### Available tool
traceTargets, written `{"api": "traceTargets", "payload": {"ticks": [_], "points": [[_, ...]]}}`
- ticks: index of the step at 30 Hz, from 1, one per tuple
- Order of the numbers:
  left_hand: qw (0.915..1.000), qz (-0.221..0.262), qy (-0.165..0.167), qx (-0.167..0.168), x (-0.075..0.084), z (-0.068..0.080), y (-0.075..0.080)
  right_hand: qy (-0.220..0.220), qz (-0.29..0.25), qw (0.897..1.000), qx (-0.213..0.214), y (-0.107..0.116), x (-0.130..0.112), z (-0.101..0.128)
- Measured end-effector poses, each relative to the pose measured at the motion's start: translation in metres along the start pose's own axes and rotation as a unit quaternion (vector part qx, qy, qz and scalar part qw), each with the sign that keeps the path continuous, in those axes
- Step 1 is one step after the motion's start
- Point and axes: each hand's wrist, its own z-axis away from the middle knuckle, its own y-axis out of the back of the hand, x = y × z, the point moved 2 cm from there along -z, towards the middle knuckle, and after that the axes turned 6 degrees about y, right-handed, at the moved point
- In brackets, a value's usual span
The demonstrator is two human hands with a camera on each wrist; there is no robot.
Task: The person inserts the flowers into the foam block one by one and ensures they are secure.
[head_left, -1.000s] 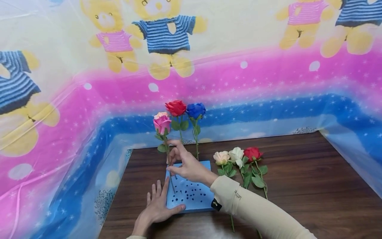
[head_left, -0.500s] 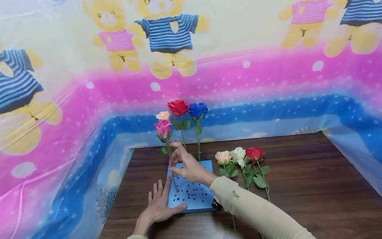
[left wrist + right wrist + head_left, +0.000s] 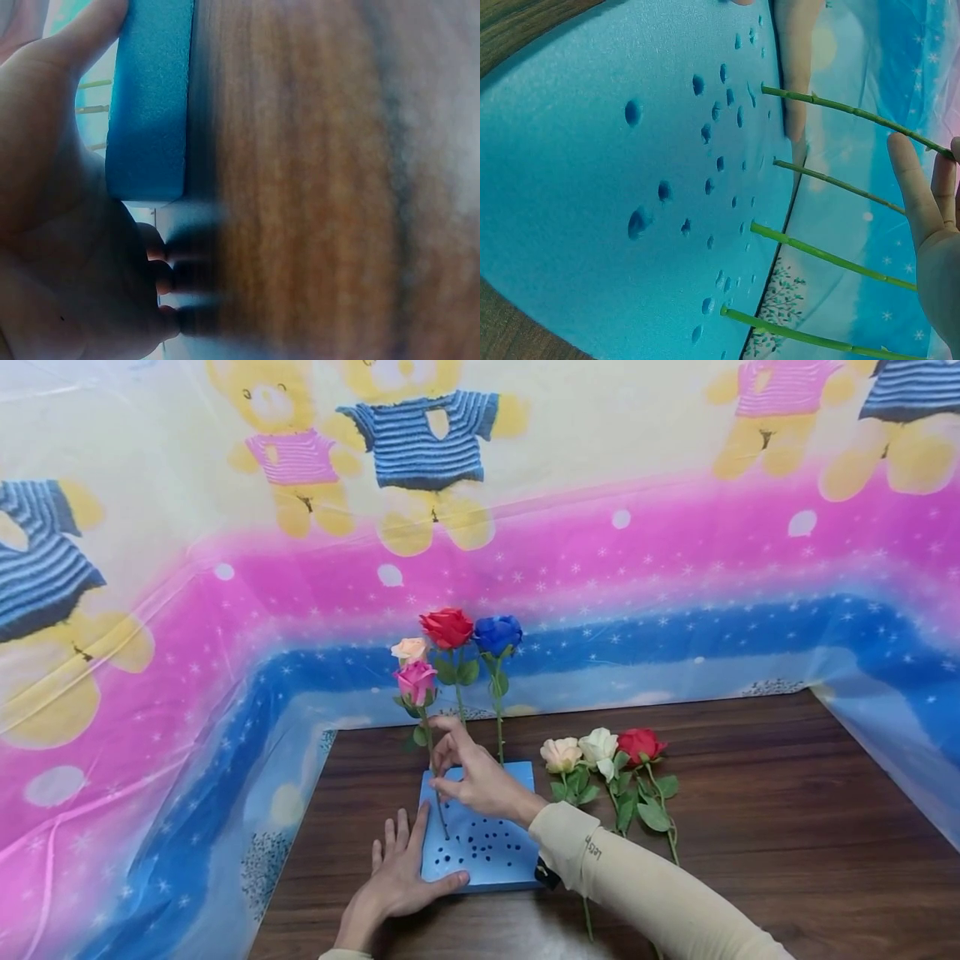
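Observation:
My right hand (image 3: 480,777) pinches the green stem (image 3: 437,793) of a pink rose (image 3: 415,682) between thumb and fingers. The rose leans slightly left, and its lower stem end meets the hole-dotted blue foam block (image 3: 487,878). At the block's left side lies my left hand (image 3: 393,877), fingers spread and straight, the thumb along the front edge. The left wrist view shows that hand's palm against the side of the foam block (image 3: 150,105). Standing in the block behind are a red rose (image 3: 447,628), a blue rose (image 3: 498,634) and a peach rose (image 3: 409,649), partly hidden.
Right of the block, a peach rose (image 3: 561,755), a white rose (image 3: 598,748) and a red rose (image 3: 641,744) lie on the dark wooden table (image 3: 787,827). My right forearm crosses over their stems. A bear-print cloth (image 3: 570,552) hangs behind the table.
The pink rose's head has come down a little and slightly to the right, its stem still pinched in my right hand. My left hand stays at the block.

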Motion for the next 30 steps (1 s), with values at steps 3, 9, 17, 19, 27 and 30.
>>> {"api": "traceTargets", "payload": {"ticks": [3,9,17,19,27,30], "points": [[1.0,0.003,0.0,0.0,0.0005,0.0007,0.0009,0.001,-0.001,1.0,0.0,-0.0003,0.0001,0.0006],[1.0,0.004,0.0,-0.001,0.0005,0.0016,0.0013,-0.014,0.001,1.0,-0.002,-0.0019,0.003,0.0036],[1.0,0.004,0.0,-0.002,0.0,0.0006,0.0006,-0.015,-0.007,1.0,0.002,-0.0025,0.0046,0.0054],[1.0,0.005,0.0,-0.004,0.0001,0.0004,0.0004,-0.015,-0.01,1.0,0.004,-0.0018,0.0045,0.0052],[1.0,0.005,-0.001,-0.006,-0.0005,0.0003,0.0005,-0.02,-0.011,1.0,0.005,0.0017,0.0057,0.005],[1.0,0.005,-0.002,-0.005,-0.0005,0.0002,0.0004,-0.023,-0.013,1.0,0.008,0.003,0.0056,0.0056]]}}
